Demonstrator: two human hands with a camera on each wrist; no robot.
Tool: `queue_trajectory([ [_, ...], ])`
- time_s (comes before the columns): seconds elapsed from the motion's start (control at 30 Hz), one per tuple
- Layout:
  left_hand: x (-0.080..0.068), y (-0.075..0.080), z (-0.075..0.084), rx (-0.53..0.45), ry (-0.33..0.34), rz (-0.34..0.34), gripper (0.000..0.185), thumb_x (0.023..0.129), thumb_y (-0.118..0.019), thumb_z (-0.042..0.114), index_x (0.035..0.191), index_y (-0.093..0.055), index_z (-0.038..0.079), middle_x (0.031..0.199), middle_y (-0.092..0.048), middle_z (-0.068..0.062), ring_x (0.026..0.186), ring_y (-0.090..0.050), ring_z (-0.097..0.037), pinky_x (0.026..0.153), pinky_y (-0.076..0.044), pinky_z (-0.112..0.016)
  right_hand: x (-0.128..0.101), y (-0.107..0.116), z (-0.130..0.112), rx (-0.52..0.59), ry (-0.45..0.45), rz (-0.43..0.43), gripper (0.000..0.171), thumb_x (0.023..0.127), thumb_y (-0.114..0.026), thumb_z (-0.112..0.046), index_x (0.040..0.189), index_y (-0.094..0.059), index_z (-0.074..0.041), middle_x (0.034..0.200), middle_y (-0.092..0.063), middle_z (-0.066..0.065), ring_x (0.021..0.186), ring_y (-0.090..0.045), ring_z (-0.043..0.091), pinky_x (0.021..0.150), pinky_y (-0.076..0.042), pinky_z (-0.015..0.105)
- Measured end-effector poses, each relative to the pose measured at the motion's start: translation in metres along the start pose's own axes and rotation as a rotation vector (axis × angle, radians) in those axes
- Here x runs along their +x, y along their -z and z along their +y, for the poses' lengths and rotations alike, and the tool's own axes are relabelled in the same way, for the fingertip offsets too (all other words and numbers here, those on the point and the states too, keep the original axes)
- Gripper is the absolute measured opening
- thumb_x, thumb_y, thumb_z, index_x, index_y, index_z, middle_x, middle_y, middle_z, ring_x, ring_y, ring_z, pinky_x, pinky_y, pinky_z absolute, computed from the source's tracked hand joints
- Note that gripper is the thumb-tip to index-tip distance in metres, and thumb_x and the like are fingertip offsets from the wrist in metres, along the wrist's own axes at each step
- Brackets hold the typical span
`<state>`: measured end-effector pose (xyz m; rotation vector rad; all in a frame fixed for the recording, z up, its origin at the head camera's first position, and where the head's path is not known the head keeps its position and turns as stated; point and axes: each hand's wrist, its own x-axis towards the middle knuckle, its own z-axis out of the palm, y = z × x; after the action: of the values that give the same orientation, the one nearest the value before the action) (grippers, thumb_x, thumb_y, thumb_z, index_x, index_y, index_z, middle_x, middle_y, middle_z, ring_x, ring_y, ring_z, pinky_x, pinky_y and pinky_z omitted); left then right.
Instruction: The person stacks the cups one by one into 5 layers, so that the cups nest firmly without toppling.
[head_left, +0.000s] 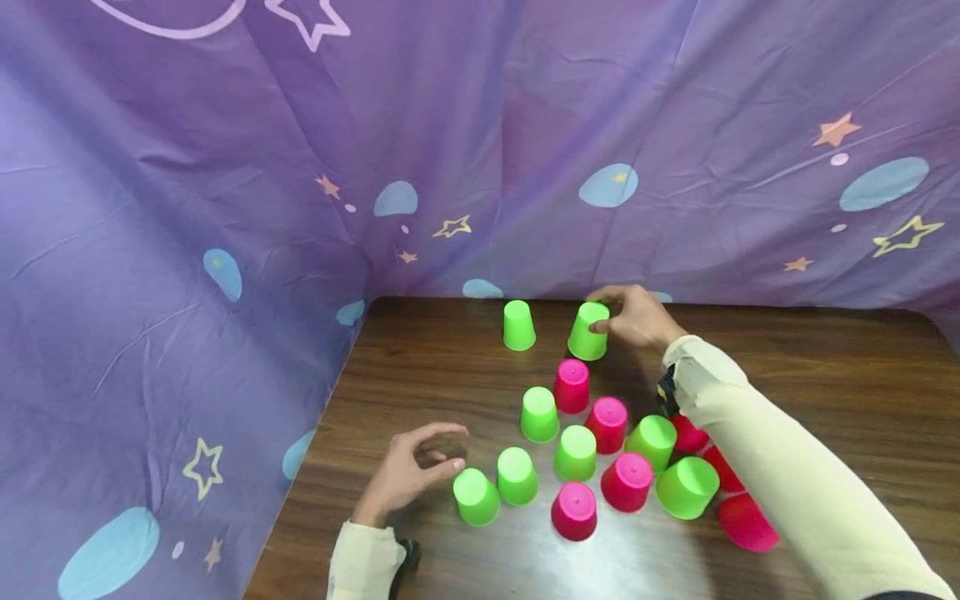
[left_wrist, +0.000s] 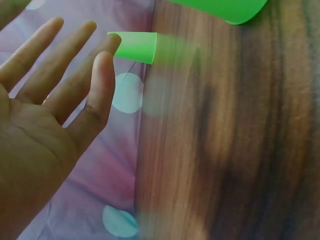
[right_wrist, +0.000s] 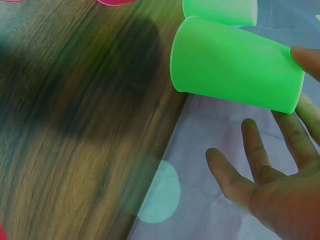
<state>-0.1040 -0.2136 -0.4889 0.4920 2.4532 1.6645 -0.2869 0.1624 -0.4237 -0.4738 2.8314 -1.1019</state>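
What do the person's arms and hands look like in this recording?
The left hand and right hand wear no gloves. The left sleeve and right sleeve are pale cream. Each wrist has a small dark object, too unclear to identify.

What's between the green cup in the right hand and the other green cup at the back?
Just bare tabletop: the head view shows nothing standing between the green cup that the right hand pinches and the other green cup.
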Motion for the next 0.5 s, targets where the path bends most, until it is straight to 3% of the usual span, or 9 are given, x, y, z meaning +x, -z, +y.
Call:
queue_trajectory([
  [0.27, -0.006, 0.0, -0.007, -0.071, -0.076, -0.112, 0.048, 0.087, -0.077, 0.011, 0.132, -0.063, 0.006, 0.133, -0.066, -0.018, 0.124, -0.063, -0.032, 0.095, -0.059, -0.044, 0.015, -0.004, -0.002, -0.007, -0.017, -0.027, 0.046, 0.081, -0.078, -0.017, 0.124, -0.068, -0.007, 0.122, -0.071, 0.02, 0.117, -0.065, 0.039, 0.101, -0.049, 0.053],
  [0.43, -0.006, 0.003, -0.014, -0.187, -0.116, -0.238, 0.055, 0.081, -0.08, 0.002, 0.131, -0.06, -0.003, 0.134, -0.061, -0.029, 0.125, -0.062, -0.025, 0.098, -0.057, -0.041, 0.025, -0.009, -0.006, 0.0, -0.032, -0.042, 0.048, 0.081, -0.078, -0.016, 0.127, -0.067, -0.006, 0.128, -0.068, 0.023, 0.114, -0.067, 0.042, 0.098, -0.052, 0.052],
  [0.5, -0.006, 0.002, -0.017, -0.213, -0.099, -0.284, 0.058, 0.079, -0.081, 0.002, 0.131, -0.059, -0.006, 0.134, -0.06, -0.031, 0.124, -0.063, -0.019, 0.099, -0.057, -0.038, 0.028, -0.013, -0.008, 0.015, -0.044, -0.049, 0.049, 0.081, -0.078, -0.015, 0.127, -0.066, -0.006, 0.129, -0.067, 0.023, 0.114, -0.067, 0.042, 0.097, -0.053, 0.052],
])
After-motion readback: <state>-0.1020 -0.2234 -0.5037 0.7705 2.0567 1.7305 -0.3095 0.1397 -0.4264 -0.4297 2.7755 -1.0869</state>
